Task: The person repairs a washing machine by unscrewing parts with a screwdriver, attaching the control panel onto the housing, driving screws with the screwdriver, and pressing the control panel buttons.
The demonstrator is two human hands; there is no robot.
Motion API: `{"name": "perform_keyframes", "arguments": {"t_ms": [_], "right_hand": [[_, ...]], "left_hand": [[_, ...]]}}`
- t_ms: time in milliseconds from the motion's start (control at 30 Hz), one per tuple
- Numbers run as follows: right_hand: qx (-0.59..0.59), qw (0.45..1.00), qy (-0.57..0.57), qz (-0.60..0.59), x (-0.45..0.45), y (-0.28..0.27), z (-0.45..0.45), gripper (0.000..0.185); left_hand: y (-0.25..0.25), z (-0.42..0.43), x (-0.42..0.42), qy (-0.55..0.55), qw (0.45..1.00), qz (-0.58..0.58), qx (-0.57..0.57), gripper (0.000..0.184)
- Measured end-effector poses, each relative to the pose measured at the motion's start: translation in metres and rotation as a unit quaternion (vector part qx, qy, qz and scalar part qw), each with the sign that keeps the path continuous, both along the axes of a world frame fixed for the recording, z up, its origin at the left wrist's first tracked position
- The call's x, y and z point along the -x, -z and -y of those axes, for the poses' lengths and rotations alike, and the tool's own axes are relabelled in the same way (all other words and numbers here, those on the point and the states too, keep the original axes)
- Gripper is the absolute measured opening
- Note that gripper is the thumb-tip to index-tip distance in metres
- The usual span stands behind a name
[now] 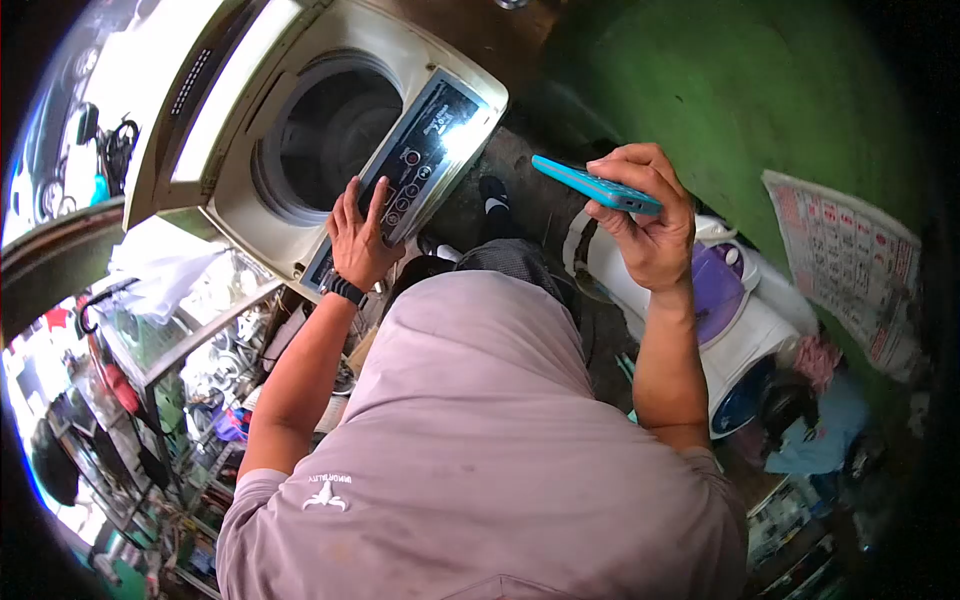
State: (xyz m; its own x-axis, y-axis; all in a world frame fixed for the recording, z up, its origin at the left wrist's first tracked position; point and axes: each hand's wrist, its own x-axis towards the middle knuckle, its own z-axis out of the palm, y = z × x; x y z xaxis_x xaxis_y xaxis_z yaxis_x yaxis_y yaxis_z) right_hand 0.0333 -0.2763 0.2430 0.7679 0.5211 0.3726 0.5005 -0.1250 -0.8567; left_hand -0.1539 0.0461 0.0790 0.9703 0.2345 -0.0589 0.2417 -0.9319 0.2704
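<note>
At the upper left stands a top-loading washing machine (452, 55) with its lid (190, 100) raised and the round drum (335, 135) showing. My left hand (362, 235), with a dark band at the wrist, rests on the dark control panel (425, 130), fingers spread over the buttons. A bright spot of light lies on the panel's far end. My right hand (650, 210) grips a slim turquoise keypad phone (590, 183) between thumb and fingers. It is held in the air to the right of the machine, apart from it.
A white and purple appliance (715, 290) lies to my right. Beyond it a printed calendar sheet (850, 260) hangs on the green wall (740, 90). Shelves crowded with metal parts (215, 360) and a glass case (155, 340) stand on the left.
</note>
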Motion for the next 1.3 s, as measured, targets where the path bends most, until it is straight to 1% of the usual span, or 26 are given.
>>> {"name": "perform_keyframes", "arguments": {"t_ms": [100,167,233,267,300,400,500,567,600,633,667,700,733,767,867,900,933,967,1000,1067,1100,1133,1167,1200,1267,1300], "right_hand": [[-0.018,0.999,0.038,0.0,0.02,0.011,0.005,0.034],[-0.034,0.998,0.05,-0.027,0.034,0.013,0.006,0.035],[-0.048,0.997,0.016,-0.054,0.048,0.013,0.006,0.035],[-0.029,0.999,0.0,-0.019,0.052,0.01,0.006,0.037],[-0.01,0.998,-0.015,-0.056,0.062,0.005,0.008,0.037],[-0.011,0.996,-0.088,0.007,0.078,-0.004,0.001,0.035],[0.005,0.994,-0.11,-0.01,0.101,-0.013,-0.008,0.04],[0.0,0.994,-0.108,-0.011,0.11,-0.016,-0.013,0.045],[-0.001,0.993,-0.119,-0.019,0.111,-0.019,-0.015,0.045],[-0.001,0.992,-0.126,-0.027,0.112,-0.022,-0.015,0.046],[-0.005,0.991,-0.129,-0.042,0.111,-0.025,-0.015,0.046],[-0.003,0.991,-0.123,-0.043,0.11,-0.025,-0.015,0.046],[-0.005,0.992,-0.117,-0.041,0.109,-0.024,-0.016,0.045],[-0.006,0.993,-0.108,-0.036,0.111,-0.023,-0.015,0.045],[0.011,0.996,-0.091,-0.022,0.12,-0.023,-0.002,0.042],[0.009,0.996,-0.083,-0.03,0.125,-0.019,0.003,0.041],[0.005,0.997,-0.067,-0.022,0.13,-0.014,0.008,0.04],[-0.001,0.998,-0.059,-0.026,0.135,-0.009,0.013,0.04],[0.001,0.999,-0.037,-0.025,0.14,-0.004,0.017,0.04],[-0.002,1.0,-0.002,-0.025,0.148,0.0,0.025,0.04],[-0.008,0.999,0.005,-0.047,0.15,0.001,0.029,0.04],[-0.013,0.998,0.012,-0.067,0.148,0.002,0.034,0.04],[-0.016,0.997,0.019,-0.068,0.147,0.004,0.039,0.04],[-0.011,0.998,0.016,-0.063,0.145,0.005,0.045,0.043],[-0.012,0.998,0.009,-0.061,0.14,0.005,0.055,0.047],[-0.008,0.999,0.015,-0.051,0.135,0.004,0.061,0.046]], "left_hand": [[0.004,0.005,-0.001,-0.006,0.999,0.029,-0.019,0.12],[0.003,0.005,0.0,-0.001,1.0,0.018,-0.015,0.117],[0.004,0.005,0.001,0.004,1.0,0.011,-0.017,0.12],[0.003,0.006,0.001,0.002,1.0,0.003,-0.017,0.121],[0.005,0.006,0.002,0.005,1.0,0.004,-0.018,0.121],[0.011,0.002,0.003,0.01,0.999,0.007,-0.035,0.121],[0.011,-0.001,0.004,0.023,0.999,0.015,-0.036,0.12],[0.008,0.003,0.003,0.036,0.997,0.047,-0.049,0.117],[0.004,0.008,0.001,0.066,0.991,0.095,-0.066,0.11],[-0.002,0.017,-0.002,0.118,0.979,0.139,-0.086,0.093],[0.001,0.023,-0.012,0.202,0.978,0.051,-0.015,0.083],[0.006,0.03,-0.022,0.28,0.958,-0.042,0.056,0.075],[0.035,0.042,-0.018,0.339,0.934,-0.067,-0.091,0.067],[0.074,0.055,-0.016,0.393,0.884,-0.085,-0.238,0.061],[0.07,0.081,-0.057,0.412,0.799,-0.331,-0.286,0.04],[0.05,0.09,-0.065,0.44,0.759,-0.374,-0.301,0.037],[0.046,0.095,-0.066,0.448,0.727,-0.396,-0.337,0.038],[0.04,0.09,-0.061,0.465,0.722,-0.347,-0.377,0.042],[0.052,0.084,-0.055,0.441,0.735,-0.344,-0.383,0.045],[0.056,0.073,-0.054,0.434,0.727,-0.354,-0.397,0.051],[0.079,0.064,-0.048,0.431,0.739,-0.295,-0.426,0.051],[0.099,0.059,-0.048,0.444,0.737,-0.287,-0.421,0.049],[0.105,0.061,-0.053,0.453,0.734,-0.284,-0.418,0.049],[0.106,0.066,-0.058,0.462,0.731,-0.282,-0.415,0.048],[0.107,0.073,-0.067,0.479,0.707,-0.358,-0.378,0.042],[0.09,0.082,-0.073,0.477,0.704,-0.362,-0.381,0.042]]}}
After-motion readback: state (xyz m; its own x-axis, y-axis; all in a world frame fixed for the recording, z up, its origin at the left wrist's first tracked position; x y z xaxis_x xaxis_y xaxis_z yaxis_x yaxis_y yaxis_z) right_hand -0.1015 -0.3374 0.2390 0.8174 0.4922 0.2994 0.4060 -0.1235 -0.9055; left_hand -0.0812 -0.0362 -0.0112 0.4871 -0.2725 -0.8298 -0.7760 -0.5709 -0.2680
